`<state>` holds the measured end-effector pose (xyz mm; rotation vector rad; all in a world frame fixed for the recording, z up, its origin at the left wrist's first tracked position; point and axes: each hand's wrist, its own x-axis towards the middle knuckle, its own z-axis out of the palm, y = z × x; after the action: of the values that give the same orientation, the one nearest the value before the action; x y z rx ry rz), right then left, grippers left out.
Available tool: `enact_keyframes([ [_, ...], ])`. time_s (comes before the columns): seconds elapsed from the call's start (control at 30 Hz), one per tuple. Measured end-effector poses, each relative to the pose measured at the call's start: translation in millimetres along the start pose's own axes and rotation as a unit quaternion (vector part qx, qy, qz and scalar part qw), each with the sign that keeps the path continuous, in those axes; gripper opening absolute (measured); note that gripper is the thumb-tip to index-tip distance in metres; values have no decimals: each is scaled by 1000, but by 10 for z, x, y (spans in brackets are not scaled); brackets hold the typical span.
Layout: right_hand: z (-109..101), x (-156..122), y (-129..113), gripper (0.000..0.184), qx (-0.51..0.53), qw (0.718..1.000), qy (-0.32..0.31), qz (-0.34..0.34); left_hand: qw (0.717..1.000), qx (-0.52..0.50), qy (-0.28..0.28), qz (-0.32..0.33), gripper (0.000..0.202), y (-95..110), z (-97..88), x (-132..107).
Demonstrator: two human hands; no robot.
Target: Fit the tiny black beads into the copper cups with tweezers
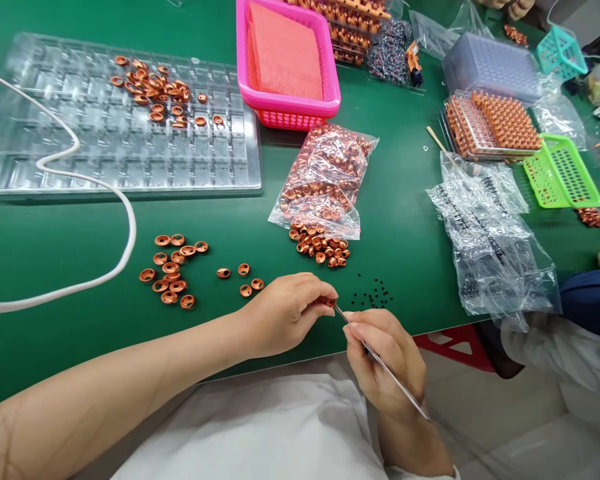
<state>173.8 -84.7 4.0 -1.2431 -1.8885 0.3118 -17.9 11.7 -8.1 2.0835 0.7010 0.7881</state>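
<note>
Between thumb and fingers, my left hand (290,313) pinches a small copper-coloured ring part (331,303), mostly covered by the fingertips. My right hand (387,357) is closed around thin metal tweezers (393,377), whose tip meets the ring part. Tiny black dot-like pieces (375,293) lie scattered just beyond my right hand. Past my left hand a pile of copper-coloured cup-shaped rings (325,248) spills from a clear plastic bag (325,173) full of them. More loose rings (170,268) lie to the left on the green table.
Stacked clear trays (80,167) at back left carry a heap of rings. A white cable (125,240) curves across the left side. Behind the bag stands a pink basket (330,93). Plastic bags (500,260), filled trays (505,127) and a green basket (563,170) occupy the right.
</note>
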Motion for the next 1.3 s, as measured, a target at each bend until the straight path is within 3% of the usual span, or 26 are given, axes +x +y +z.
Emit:
enact_keyframes([
  [0.57,-8,-11,2,35,19,998,54,39,994,-87,10,-66,6,-67,41,-33],
  [0.83,-7,-42,10,35,36,995,75,58,987,-106,-24,-115,7,31,-40,36],
  [1.3,-5,-47,12,31,43,996,49,68,996,-64,-21,-59,8,-24,-14,-9],
])
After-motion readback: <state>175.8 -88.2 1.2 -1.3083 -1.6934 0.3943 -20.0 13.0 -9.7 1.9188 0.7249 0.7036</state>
